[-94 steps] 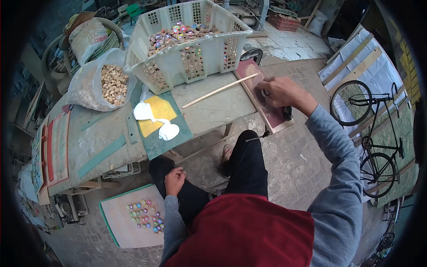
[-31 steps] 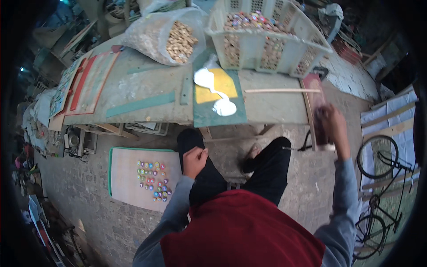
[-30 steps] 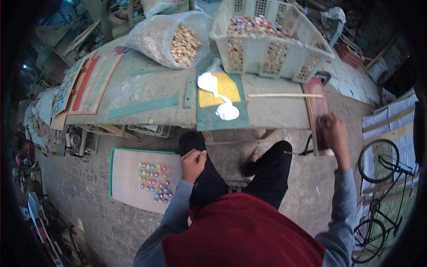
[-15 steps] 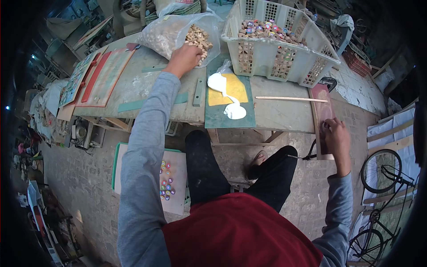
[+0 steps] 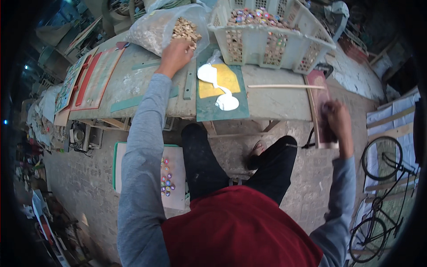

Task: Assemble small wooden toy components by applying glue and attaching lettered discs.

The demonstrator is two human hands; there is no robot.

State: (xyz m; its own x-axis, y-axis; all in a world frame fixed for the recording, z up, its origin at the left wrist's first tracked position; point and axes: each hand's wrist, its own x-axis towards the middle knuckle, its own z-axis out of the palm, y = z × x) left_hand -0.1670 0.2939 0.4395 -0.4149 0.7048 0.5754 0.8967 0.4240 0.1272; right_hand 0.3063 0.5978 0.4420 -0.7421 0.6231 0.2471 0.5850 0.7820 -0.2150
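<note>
My left hand (image 5: 177, 54) is at the mouth of a clear plastic bag (image 5: 149, 31), beside the small wooden pieces (image 5: 186, 30) that fill it. Its fingers are curled, and what they hold, if anything, is hidden. At the right end of the bench, my right hand (image 5: 339, 119) is over a long board with a dark reddish face (image 5: 316, 95). Those fingers are pinched together low over the board; I cannot make out anything between them. A thin wooden stick (image 5: 284, 86) lies across the bench with its right end on the board.
White paste (image 5: 227, 102) is spread on a green board with a yellow sheet (image 5: 231, 80). Behind stands a plastic crate (image 5: 258, 46) of small pieces with coloured tops. Painted panels (image 5: 95, 80) lie at left. A tray (image 5: 174, 153) with several round pieces sits below the bench.
The whole view has shifted slightly. My left hand has drawn back a little from the wooden pieces toward me. My right hand has shifted slightly rightward over the reddish board.
</note>
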